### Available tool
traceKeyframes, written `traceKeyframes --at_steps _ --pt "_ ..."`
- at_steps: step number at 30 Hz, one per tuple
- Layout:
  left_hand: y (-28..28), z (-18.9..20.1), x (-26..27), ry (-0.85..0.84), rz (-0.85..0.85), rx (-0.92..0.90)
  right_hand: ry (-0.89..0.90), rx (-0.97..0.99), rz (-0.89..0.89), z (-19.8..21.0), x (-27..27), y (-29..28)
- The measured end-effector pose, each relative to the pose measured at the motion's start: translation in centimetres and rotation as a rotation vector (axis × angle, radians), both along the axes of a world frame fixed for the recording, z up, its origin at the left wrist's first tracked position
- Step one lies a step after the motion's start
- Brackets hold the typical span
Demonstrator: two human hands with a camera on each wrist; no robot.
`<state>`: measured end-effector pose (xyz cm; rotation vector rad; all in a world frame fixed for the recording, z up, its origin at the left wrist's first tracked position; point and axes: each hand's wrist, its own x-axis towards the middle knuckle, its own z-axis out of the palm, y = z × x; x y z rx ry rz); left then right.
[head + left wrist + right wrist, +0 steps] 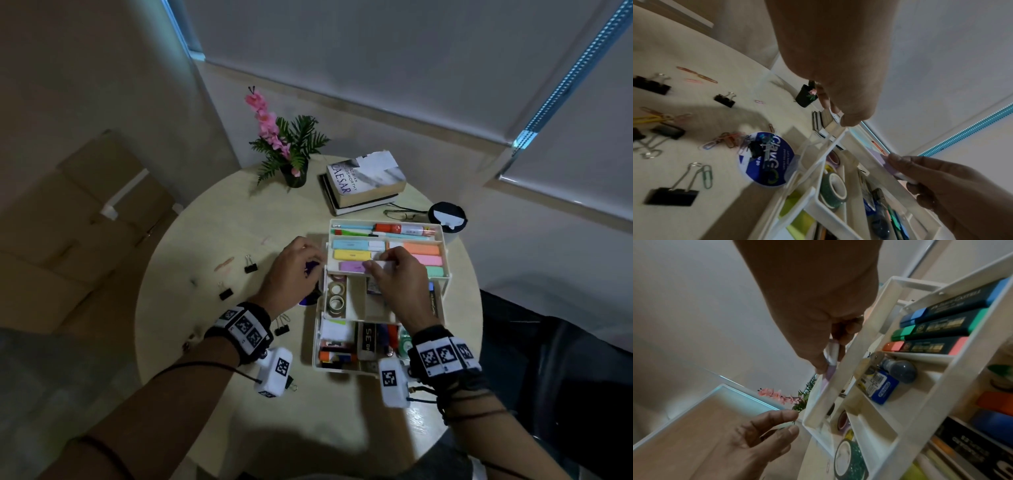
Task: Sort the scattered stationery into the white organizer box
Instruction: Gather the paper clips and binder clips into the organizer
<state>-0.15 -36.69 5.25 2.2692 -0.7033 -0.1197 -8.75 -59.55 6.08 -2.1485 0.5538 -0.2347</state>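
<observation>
The white organizer box point(444, 240) stands open in tiers at the table's middle right. Its top tier holds pens and pastel highlighters. My right hand point(376, 265) pinches a lilac highlighter point(352, 267) by its white cap and holds it at the top tier's front edge. The right wrist view shows the lilac highlighter point(830, 374) slanting down behind the organizer's rim point(869, 321). My left hand point(318, 260) is curled at the box's left side, thumb and forefinger point(789, 430) at a tier's corner. Tape rolls point(337, 296) lie in the middle tier.
Black binder clips point(251, 268) and loose paper clips point(723, 141) lie scattered left of the box. A round blue-and-white lid point(764, 159) sits beside it. Stacked books point(366, 181), a potted plant point(294, 171), glasses point(400, 215) and a black cup point(447, 217) stand behind.
</observation>
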Motion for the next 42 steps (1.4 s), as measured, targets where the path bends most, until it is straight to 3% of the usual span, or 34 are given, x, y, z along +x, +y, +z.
traceKeyframes --at_steps 13,18,21,25,28,31,42 --pt "15.1 -4.4 -2.2 0.14 0.214 -0.025 0.056 -0.226 -0.067 -1.5 1.1 1.7" --pt "22.0 -6.2 -3.0 0.187 0.279 0.038 -0.113 -0.27 -0.076 -0.2 -0.1 5.7" --pt "25.1 -7.6 -3.5 0.223 0.265 0.081 -0.181 -0.218 0.067 0.0 -0.9 10.4" --pt "27.7 -9.2 -3.6 0.276 0.198 0.18 0.047 -0.169 0.461 -2.8 -1.9 16.9" --pt "29.2 -10.1 -3.3 0.354 0.138 0.24 0.279 -0.187 0.591 -6.3 -2.7 20.7" --pt "30.3 -10.8 -3.4 0.395 0.068 0.227 0.422 -0.194 0.603 -9.2 -3.3 23.0" --pt "31.5 -12.0 -2.5 0.364 -0.018 0.202 0.414 -0.242 0.487 -12.5 -2.7 25.9"
